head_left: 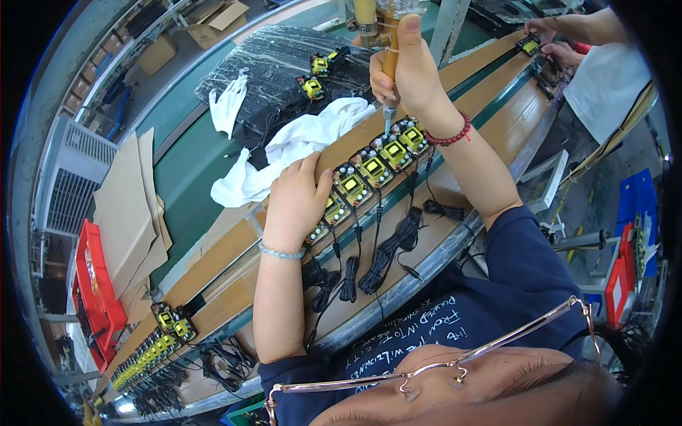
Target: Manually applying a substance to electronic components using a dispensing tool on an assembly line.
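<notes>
My right hand (415, 78) grips an upright amber glue dispenser (390, 60) with a hose clamp near its top and my thumb pointing up along it. Its narrow nozzle (388, 122) points down at a row of small circuit boards (374, 167). Yellow transformers stand on these boards, and black cables (391, 252) trail from them toward me. My left hand (295, 199) lies palm down at the near-left end of the row, thumb apart from the fingers, partly covering the last boards. Whether the nozzle tip touches a board I cannot tell.
White cloth (312, 131), a white glove (229, 105) and two loose boards (311, 87) lie beyond the row. More boards (145, 358) line up at lower left, near a red bin (99, 291) and cardboard sheets (128, 213). At upper right, a co-worker's hands (565, 53) hold a board.
</notes>
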Demonstrator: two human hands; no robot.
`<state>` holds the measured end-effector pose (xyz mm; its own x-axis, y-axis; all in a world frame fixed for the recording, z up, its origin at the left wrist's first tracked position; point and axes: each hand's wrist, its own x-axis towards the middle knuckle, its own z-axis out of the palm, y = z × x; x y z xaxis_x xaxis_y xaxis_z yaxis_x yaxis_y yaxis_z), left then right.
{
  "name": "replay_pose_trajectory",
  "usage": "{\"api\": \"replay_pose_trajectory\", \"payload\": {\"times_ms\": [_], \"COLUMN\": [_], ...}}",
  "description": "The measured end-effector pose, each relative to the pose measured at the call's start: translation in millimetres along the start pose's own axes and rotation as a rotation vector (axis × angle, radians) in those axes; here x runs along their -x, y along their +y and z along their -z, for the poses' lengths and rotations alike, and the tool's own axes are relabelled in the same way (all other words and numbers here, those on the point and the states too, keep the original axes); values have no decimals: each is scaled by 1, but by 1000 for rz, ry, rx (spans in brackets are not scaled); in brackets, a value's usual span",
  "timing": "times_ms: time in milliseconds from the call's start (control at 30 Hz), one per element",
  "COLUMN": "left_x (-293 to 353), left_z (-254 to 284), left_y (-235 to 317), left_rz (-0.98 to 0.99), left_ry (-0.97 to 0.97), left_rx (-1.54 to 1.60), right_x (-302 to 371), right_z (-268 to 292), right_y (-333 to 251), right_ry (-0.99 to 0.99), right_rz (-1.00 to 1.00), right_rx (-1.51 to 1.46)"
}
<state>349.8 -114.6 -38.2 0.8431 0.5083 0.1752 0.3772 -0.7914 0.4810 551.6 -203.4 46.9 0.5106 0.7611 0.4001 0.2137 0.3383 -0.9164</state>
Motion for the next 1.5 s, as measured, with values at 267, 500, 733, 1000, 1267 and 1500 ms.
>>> {"api": "replay_pose_trajectory", "payload": {"times_ms": [267, 500, 733, 1000, 1267, 1500], "left_x": [1, 0, 2, 2, 1, 2], "left_z": [-4, -4, 4, -1, -3, -6], "left_y": [-4, -6, 9, 9, 7, 4], "left_rz": [11, 10, -59, -53, -58, -89], "left_ry": [1, -4, 55, 30, 30, 71], "left_rx": [-9, -20, -115, -86, -64, -72], "right_x": [-3, 5, 8, 25, 45, 45], "right_z": [9, 2, 3, 8, 1, -2], "right_y": [7, 7, 7, -16, -4, -6], "right_ry": [25, 43, -22, -156, -165, -117], "right_rz": [-97, -55, 44, 0, 11, 13], "right_rx": [-2, -5, -3, -61, -5, -135]}}
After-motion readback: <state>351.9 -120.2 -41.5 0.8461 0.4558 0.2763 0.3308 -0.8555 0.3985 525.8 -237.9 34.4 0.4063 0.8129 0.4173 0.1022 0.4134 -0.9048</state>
